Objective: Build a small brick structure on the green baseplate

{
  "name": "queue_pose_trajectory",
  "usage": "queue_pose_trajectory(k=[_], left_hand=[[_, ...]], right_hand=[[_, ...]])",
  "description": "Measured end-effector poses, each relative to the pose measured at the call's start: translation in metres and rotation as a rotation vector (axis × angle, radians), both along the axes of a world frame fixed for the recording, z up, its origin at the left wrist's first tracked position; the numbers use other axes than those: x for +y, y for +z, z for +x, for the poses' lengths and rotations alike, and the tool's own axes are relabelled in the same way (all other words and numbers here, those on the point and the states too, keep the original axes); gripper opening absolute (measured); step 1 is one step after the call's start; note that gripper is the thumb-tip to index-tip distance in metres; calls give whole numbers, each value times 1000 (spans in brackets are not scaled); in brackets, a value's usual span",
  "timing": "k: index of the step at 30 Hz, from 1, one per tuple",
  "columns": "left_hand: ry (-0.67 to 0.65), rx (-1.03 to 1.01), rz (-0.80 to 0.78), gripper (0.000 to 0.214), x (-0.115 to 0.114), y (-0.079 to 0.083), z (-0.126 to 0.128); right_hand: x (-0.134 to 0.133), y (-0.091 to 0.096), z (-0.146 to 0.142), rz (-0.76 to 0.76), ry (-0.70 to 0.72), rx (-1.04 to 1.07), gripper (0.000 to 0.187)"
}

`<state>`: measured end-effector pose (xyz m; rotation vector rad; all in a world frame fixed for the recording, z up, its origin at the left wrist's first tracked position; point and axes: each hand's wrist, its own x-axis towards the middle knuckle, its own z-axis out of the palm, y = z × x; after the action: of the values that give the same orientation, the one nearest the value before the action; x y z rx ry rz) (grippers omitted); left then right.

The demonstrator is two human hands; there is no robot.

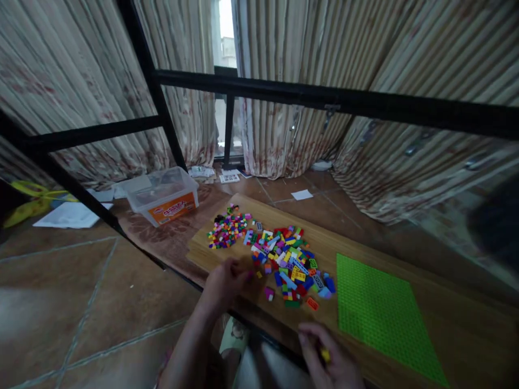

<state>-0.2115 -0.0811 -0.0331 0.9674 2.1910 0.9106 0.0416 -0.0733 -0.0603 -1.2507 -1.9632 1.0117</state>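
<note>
A heap of small coloured bricks (279,254) lies on a wooden board (446,324). A green studded baseplate (385,313) lies flat on the board to the right of the heap. My left hand (225,281) reaches to the heap's near left edge; its fingers are curled and smeared by motion, so what they hold is unclear. My right hand (328,356) sits low at the board's front edge, left of the baseplate, fingers pinched on a small yellow brick (324,355).
A clear plastic tub (164,195) with an orange label stands on the floor behind the board. Black metal frame bars (324,100) cross the view in front of striped curtains. Papers (71,215) lie on the tiled floor at left.
</note>
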Motion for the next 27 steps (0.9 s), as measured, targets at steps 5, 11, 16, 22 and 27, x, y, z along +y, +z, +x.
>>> queue_pose_trajectory(k=[5, 11, 16, 22, 27], left_hand=[[-51, 105, 4, 66, -17, 0, 51], [-70, 212, -138, 49, 5, 3, 69], [-74, 195, -108, 38, 20, -2, 60], [-38, 46, -15, 46, 25, -9, 46], [0, -42, 85, 48, 23, -13, 37]], right_hand=[[80, 37, -58, 311, 119, -230, 19], [123, 33, -94, 462, 289, -546, 20], [133, 39, -106, 435, 324, -512, 24], [127, 35, -137, 450, 390, -546, 14], [124, 28, -124, 433, 372, -414, 12]])
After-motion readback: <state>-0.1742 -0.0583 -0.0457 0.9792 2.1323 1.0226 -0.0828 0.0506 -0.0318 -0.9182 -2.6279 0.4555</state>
